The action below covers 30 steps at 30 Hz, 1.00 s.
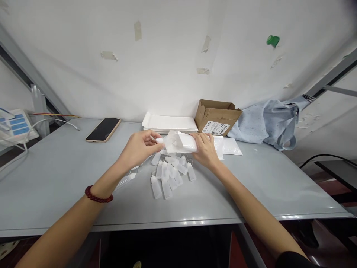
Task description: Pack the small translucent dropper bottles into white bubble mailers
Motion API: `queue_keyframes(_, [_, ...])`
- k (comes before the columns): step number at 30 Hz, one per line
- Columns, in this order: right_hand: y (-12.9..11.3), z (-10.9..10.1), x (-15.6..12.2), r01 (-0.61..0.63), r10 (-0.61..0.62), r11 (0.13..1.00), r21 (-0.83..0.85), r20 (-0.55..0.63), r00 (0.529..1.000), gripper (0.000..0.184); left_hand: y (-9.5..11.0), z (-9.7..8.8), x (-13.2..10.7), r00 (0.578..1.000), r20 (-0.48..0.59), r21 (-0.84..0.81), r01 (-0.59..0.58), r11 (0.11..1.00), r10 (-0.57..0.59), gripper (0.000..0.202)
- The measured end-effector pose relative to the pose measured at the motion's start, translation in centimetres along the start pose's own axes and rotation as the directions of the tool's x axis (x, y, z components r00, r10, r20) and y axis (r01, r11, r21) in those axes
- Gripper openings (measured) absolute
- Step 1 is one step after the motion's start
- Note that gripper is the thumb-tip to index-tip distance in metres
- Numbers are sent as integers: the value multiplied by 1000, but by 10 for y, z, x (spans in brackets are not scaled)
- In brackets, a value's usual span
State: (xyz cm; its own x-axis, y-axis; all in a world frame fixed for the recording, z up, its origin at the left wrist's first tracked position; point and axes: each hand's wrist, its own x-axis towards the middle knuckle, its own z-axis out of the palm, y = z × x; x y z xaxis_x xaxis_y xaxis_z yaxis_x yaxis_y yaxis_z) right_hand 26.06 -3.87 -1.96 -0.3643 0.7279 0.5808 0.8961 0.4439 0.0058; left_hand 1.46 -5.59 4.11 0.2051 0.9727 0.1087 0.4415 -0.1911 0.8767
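Note:
Between the thumb and fingers of my left hand (139, 148) is a small squeeze bottle; its white cap (160, 140) shows at the fingertips, the rest is mostly hidden. My right hand (205, 149) grips a white bubble mailer (188, 143) around its middle. The mailer lies sideways, its open mouth facing left, right beside the bottle's cap. Below both hands, a loose pile of translucent squeeze bottles (166, 186) with white caps rests on the grey table (212, 201). Another bottle (126, 180) lies apart, near my left wrist.
Behind the hands sits a stack of white mailers (170, 122), with an open cardboard box (217, 116) to its right. More bubble mailers (232, 146) lie in front of the box. A light blue cloth bag (262, 121) slumps at right. A phone (103, 130) lies at left, near a white cable (55, 120).

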Motion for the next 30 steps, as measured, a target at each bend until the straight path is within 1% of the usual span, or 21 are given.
queue_keyframes(3, [-2,0,0,9,-9,1000,15,2,1000,47,-1,7,-1,1000,2,-2,11,1000,-11,29])
queue_keyframes(5, [-5,0,0,22,-22,999,24,1,1000,47,-3,13,-2,1000,-7,26,-6,1000,6,30])
queue_keyframes(6, [-6,0,0,30,-30,999,26,-1,1000,47,-4,16,-3,999,-19,58,-29,998,30,30])
queue_keyframes(8, [-9,1,-1,47,-47,999,28,-11,999,48,-6,23,-4,990,-52,144,-123,982,131,30])
queue_keyframes(10, [-12,1,-1,63,-62,997,34,-25,998,48,-9,28,-4,961,-39,229,-259,938,275,29])
queue_keyframes(12, [-13,0,-1,67,-66,997,40,-36,997,48,-13,32,-4,915,13,291,-388,874,402,29])
queue_keyframes(14, [-13,0,-1,59,-57,997,44,-37,998,47,-16,33,-2,869,39,335,-476,813,493,30])
queue_keyframes(15, [-12,0,-1,53,-51,998,43,-35,998,47,-18,33,-2,845,22,356,-507,785,535,30])
queue_keyframes(18, [-10,0,-1,45,-44,998,35,-28,999,48,-22,31,1,778,-76,420,-542,728,623,23])
queue_keyframes(20, [-9,0,-1,49,-48,999,24,-25,999,48,-24,29,2,768,-100,461,-527,714,632,17])
queue_keyframes(23, [-9,0,-1,55,-55,998,6,-23,998,49,-25,27,3,781,-64,486,-519,703,621,11])
queue_keyframes(24, [-9,0,-1,60,-60,998,-2,-27,998,49,-25,27,3,778,-53,493,-525,694,626,11])
queue_keyframes(26, [-11,0,-1,78,-79,997,-23,-40,996,49,-27,28,3,753,-38,522,-546,656,657,13])
queue_keyframes(30, [-14,-2,-1,107,-111,993,-57,-75,991,48,-29,34,2,673,19,575,-613,542,740,19])
